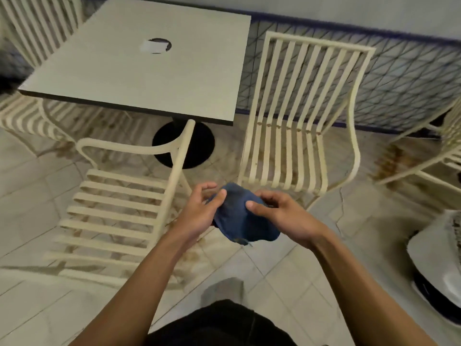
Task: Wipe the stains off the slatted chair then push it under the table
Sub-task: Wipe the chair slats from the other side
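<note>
Checking in from the remote seat: both hands are up in front of me working a bunched dark blue cloth (239, 221). The left hand (199, 213) pinches its left edge with curled fingers and the right hand (287, 216) clamps it with the thumb on top, so neither is free. I'm guessing the chair that needs wiping is the cream slatted metal chair (290, 136) with brownish spots along its seat. It stands straight ahead and a bit to the right, facing me, its front edge just beyond the cloth. The slats run away from me, front to back and then up the backrest, so strokes probably want to follow that line. The right hand is the nearer one, so I'd lead with it. The pale square pedestal table (139, 78) is off to the chair's left, and the chair is fully clear of it, so the push would go sideways or need a turn first. A second cream slatted chair (117, 211) sits near left with its back to me. Not 100% sure it isn't the target, but the spots look clearer on the right one.
</note>
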{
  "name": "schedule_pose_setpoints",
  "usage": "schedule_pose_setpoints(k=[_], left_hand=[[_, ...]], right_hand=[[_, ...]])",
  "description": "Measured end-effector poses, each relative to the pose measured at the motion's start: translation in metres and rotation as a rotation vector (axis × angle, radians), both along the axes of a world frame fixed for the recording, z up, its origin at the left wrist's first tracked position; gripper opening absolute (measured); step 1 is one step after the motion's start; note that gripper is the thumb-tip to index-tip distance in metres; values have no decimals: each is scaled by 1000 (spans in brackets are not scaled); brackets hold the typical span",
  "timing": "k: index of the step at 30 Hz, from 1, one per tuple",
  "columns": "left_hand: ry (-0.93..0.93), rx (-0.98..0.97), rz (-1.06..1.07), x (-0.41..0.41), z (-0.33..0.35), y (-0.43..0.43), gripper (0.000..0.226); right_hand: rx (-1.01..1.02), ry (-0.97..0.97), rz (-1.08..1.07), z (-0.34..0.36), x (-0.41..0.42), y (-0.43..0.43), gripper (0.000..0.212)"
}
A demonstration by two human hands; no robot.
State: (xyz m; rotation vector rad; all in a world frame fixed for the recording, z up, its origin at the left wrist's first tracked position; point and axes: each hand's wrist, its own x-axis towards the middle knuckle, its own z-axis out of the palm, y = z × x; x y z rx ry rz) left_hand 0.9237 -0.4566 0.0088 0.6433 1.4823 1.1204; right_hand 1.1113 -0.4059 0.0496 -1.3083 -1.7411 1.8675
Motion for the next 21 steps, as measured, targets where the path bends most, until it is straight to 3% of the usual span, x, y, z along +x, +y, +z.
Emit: schedule_pose_setpoints(k=[6, 8, 12, 14, 16, 18, 21], left_hand=[[63, 147, -308, 38, 6, 58, 50], [92, 158, -323, 51, -1, 89, 60], [162, 196, -185, 79, -8, 172, 34], [93, 194, -174, 89, -9, 209, 23], [-28, 156, -170, 97, -11, 242, 23], [-145, 102, -139, 104, -13, 272, 26], [-274, 15, -101, 113, -16, 310, 24]], right_hand=[[53, 51, -26, -7, 35, 79, 18], [54, 89, -20, -8, 44, 110, 21], [223, 33, -87, -16, 61, 182, 19], [253, 7, -208, -18, 70, 219, 24], [196, -2, -273, -18, 81, 253, 42], [-3, 41, -248, -18, 91, 285, 61], [-263, 164, -203, -26, 99, 317, 54]])
